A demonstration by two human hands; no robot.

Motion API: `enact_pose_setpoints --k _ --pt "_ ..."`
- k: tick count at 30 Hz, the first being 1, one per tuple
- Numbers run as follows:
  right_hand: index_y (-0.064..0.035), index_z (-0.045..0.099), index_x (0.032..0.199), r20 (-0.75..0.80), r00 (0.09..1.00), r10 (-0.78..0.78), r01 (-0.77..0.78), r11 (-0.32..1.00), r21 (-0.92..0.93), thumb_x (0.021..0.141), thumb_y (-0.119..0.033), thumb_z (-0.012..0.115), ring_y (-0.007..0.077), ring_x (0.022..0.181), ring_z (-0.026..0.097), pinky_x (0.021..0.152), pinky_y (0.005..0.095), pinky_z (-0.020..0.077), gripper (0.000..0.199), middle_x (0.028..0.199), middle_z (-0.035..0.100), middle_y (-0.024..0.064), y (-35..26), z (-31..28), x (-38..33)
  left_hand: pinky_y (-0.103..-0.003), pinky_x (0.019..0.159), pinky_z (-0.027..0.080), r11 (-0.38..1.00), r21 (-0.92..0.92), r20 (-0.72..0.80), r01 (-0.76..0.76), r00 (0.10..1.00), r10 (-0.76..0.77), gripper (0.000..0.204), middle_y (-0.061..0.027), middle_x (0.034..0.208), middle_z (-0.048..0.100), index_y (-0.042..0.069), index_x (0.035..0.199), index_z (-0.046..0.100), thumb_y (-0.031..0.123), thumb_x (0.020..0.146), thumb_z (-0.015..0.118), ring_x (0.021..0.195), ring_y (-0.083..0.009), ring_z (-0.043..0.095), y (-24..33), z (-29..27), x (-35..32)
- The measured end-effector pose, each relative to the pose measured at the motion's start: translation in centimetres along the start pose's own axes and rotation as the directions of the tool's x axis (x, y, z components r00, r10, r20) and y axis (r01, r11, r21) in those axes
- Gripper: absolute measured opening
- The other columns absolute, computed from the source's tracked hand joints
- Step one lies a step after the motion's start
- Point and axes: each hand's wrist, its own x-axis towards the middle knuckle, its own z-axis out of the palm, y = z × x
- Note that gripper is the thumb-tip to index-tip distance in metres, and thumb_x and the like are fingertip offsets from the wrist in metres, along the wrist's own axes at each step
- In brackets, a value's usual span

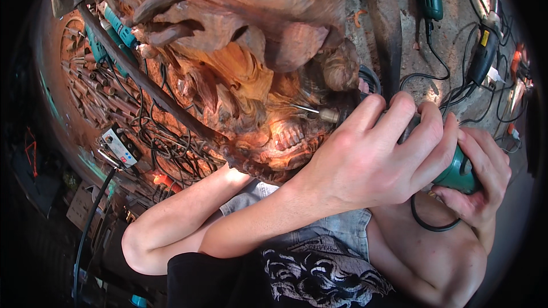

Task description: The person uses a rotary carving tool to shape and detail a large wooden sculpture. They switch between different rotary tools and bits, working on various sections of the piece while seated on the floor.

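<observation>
The fingers of the left hand and right hand curl closed around a green rotary tool, right of the wood carving mid-floor. A slackened grip could let its bit skid into the toothlike ridges; the looping cord could snag a leg.

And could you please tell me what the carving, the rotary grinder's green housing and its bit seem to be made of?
Carving: brown wood, smoothly worked, by its swirling grain. Grinder's green housing: probably moulded plastic, slightly glossy, by its even colour. Bit: likely bare steel, by its silvery glint.
</observation>
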Motion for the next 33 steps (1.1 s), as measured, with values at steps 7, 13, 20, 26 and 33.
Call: enact_pose_setpoints --k 7,13,20,26,33 --pt "0.0052 0.066 0.126 -0.041 0.998 -0.044 0.048 0.995 0.085 0.08 -0.038 0.084 0.0451 0.092 0.07 0.077 0.0499 0.0582 0.065 0.112 0.07 0.0287 -2.1 -2.8 -1.6 -0.037 0.069 0.052 0.975 -0.222 -0.151 -0.02 0.988 -0.014 0.035 -0.0141 0.105 0.063 -0.001 0.111 0.067 0.024 0.089 0.064 0.094 -0.0308 0.063 3.8 -1.6 1.9" --pt "-0.0025 0.067 0.125 -0.238 0.968 -0.077 0.144 0.949 0.281 0.084 -0.03 0.081 0.0567 0.104 0.061 0.087 0.06 0.0521 0.052 0.121 0.067 0.0311 -7.5 0.2 -4.9 -0.04 0.071 0.058 0.862 -0.46 -0.287 -0.213 0.954 0.083 0.041 -0.014 0.109 0.064 0.003 0.119 0.065 0.026 0.085 0.067 0.095 -0.0305 0.065 3.9 -5.7 1.9" --pt "-0.0113 0.067 0.125 -0.571 0.812 -0.121 0.465 0.725 0.508 0.088 -0.021 0.078 0.0702 0.118 0.051 0.099 0.0718 0.045 0.04 0.131 0.063 0.0338 -13.7 12.0 -4.6 -0.03 0.067 0.057 0.787 -0.447 -0.258 -0.425 0.904 0.342 0.039 -0.0081 0.103 0.074 0.012 0.118 0.069 0.014 0.082 0.085 0.081 -0.0209 0.069 -1.0 -5.8 -2.7" --pt "-0.0222 0.067 0.116 -0.669 0.739 0.083 0.401 0.743 0.536 0.083 -0.02 0.083 0.0667 0.121 0.051 0.106 0.0728 0.0445 0.037 0.132 0.061 0.0265 -15.6 14.6 -3.7 -0.037 0.067 0.057 0.814 -0.447 -0.223 -0.37 0.928 0.3 0.024 -0.0116 0.091 0.069 0.001 0.1 0.07 0.011 0.079 0.078 0.077 -0.0267 0.069 -2.9 -6.8 -4.3" --pt "-0.034 0.065 0.097 -0.677 0.66 0.326 0.247 0.756 0.606 0.071 -0.031 0.092 0.0436 0.112 0.062 0.105 0.0616 0.051 0.037 0.121 0.06 0.0082 -17.3 15.7 -4.3 -0.037 0.063 0.053 0.834 -0.464 -0.181 -0.298 0.954 0.24 0.024 -0.0104 0.09 0.069 0.002 0.1 0.07 0.01 0.079 0.078 0.077 -0.0259 0.068 -2.9 -6.8 -3.9"
